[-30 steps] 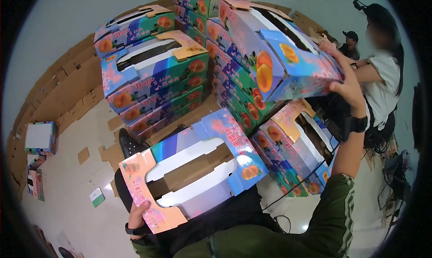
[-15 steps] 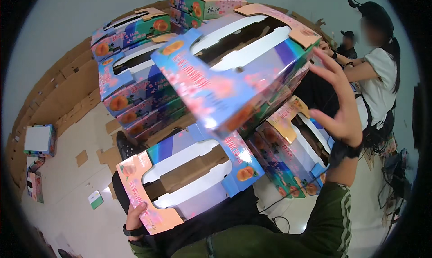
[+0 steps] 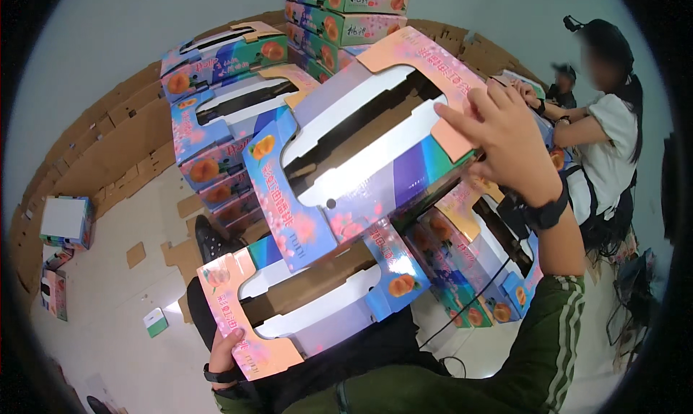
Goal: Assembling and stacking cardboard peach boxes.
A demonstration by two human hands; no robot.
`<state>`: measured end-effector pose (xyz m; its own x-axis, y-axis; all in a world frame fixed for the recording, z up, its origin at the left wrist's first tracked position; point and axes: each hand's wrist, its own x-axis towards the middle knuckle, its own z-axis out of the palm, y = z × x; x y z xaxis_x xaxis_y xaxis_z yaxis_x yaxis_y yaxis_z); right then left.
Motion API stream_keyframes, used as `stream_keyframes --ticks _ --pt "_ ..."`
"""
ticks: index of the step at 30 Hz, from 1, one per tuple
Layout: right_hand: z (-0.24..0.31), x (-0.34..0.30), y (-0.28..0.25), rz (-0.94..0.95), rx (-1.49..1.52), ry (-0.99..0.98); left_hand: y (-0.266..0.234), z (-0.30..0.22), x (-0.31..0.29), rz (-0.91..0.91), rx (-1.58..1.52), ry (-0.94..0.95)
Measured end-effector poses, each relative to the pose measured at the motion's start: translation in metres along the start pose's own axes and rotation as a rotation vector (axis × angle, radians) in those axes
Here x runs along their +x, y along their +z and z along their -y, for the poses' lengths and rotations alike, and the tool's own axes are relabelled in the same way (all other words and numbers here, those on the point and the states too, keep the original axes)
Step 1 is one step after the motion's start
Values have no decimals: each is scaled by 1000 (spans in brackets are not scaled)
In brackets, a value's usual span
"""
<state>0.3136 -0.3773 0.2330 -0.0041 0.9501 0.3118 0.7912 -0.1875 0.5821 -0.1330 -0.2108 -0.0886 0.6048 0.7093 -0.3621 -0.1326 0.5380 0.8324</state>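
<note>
On my lap rests a colourful cardboard fruit box (image 3: 336, 331) with a wide slot in its top. My left hand (image 3: 225, 350) grips its near left corner, with the thumb on top and the other fingers hidden below. A second box of the same kind, the upper fruit box (image 3: 426, 165), is tilted above and beyond it, covering part of its far side. My right hand (image 3: 509, 143) holds the right end of that upper box, index finger stretched over the peach-coloured flap and the other fingers curled at the edge. What supports the upper box underneath is hidden.
Stacked fruit boxes stand at the far left (image 3: 224, 136) and far middle (image 3: 346, 24). More boxes (image 3: 469, 269) stand on the right, with a black cable (image 3: 469, 306) before them. Cardboard sheets (image 3: 108, 147) line the wall. A co-worker (image 3: 603, 125) sits at the right.
My right hand has gone from spread and off the box to holding the upper box's right end. The upper box has turned and shifted slightly. My left hand keeps its grip.
</note>
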Motion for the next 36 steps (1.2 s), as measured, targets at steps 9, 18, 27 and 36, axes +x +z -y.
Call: stream_keyframes --ticks 9,18,27,36 --pt "4 21 10 -48 263 -264 -7 6 5 72 -23 -12" --pt "20 -12 -29 -415 106 225 -12 1 8 96 11 -11" --pt "-13 18 6 -278 22 803 -22 12 15 113 37 28" --pt "-26 19 46 -238 173 704 -20 10 7 105 223 -37"
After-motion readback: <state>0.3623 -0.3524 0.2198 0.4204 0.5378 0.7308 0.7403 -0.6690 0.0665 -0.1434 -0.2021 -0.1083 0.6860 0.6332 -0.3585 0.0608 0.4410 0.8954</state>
